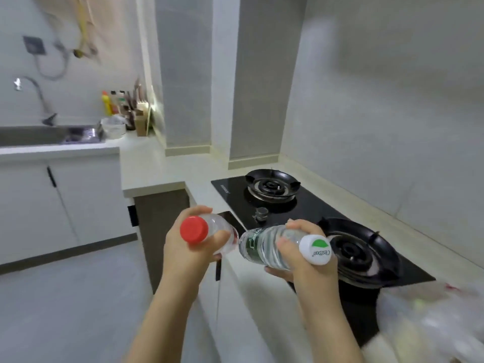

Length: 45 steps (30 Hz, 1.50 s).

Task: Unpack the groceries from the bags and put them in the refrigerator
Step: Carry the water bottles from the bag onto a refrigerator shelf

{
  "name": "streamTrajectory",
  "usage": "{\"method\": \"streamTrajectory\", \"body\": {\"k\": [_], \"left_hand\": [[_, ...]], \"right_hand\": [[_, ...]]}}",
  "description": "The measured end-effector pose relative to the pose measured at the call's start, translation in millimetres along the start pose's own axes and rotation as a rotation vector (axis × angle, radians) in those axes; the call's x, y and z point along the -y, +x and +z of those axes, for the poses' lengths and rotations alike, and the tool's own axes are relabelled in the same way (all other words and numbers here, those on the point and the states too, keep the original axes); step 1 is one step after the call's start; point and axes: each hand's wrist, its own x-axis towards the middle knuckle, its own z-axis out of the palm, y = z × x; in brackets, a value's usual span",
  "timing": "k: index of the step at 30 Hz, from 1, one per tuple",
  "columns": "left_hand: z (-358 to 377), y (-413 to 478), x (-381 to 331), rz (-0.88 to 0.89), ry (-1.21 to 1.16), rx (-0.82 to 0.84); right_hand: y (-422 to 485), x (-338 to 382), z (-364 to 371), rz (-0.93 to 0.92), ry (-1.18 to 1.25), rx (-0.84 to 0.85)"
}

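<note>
Hands and bottles: the left hand (188,247) grips a clear bottle with a red cap (218,226), fingers curled round the neck and shoulder, thumb on the near side. The right hand (311,273) grips a clear bottle with a white cap and green label (264,244), fingers wrapped over the upper body just below the cap, thumb pressed against the near side.

Both bottles are held off any surface, tilted with caps toward the camera and bases pointing away. Their bodies converge, and the far ends sit just beside each other; whether they touch cannot be told. They hang over the front edge of the countertop (146,163), at the front left corner of the black glass stove (309,216).

The stove is set into the countertop along the right wall. One burner (272,183) sits at its rear end, a second burner (358,254) at its near end behind the right hand, and a control knob (262,213) lies between them at the front edge.

A blurred plastic bag (432,323) lies on the countertop at its near right end, beside the stove; its contents cannot be made out.

A sink (39,134) with a curved faucet (34,93) occupies the far left run of the countertop. Assorted bottles (115,103) and a white container (114,128) stand in the back corner to the right of the sink.
</note>
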Motion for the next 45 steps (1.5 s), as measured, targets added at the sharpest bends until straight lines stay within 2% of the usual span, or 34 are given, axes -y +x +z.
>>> {"method": "streamTrajectory", "body": {"k": [6,12,19,31,40,45], "left_hand": [[-127,-20,0,-0.070,0.098,-0.214],[-240,-55,-2,-0.125,0.178,-0.448],[-330,-108,-11,-0.158,0.188,-0.791],[-371,-203,-28,-0.086,0.114,-1.395],[-384,-274,-52,0.069,0.176,-1.775],[-411,-311,-86,0.185,0.319,-1.874]], "right_hand": [[-43,-28,109,0.090,-0.069,0.287],[-90,-50,204,0.270,-0.042,0.580],[-144,-61,298,0.370,-0.092,0.949],[-219,-50,388,0.268,-0.050,1.630],[-302,-23,409,0.217,0.257,1.858],[-359,4,434,0.186,0.393,1.925]]}}
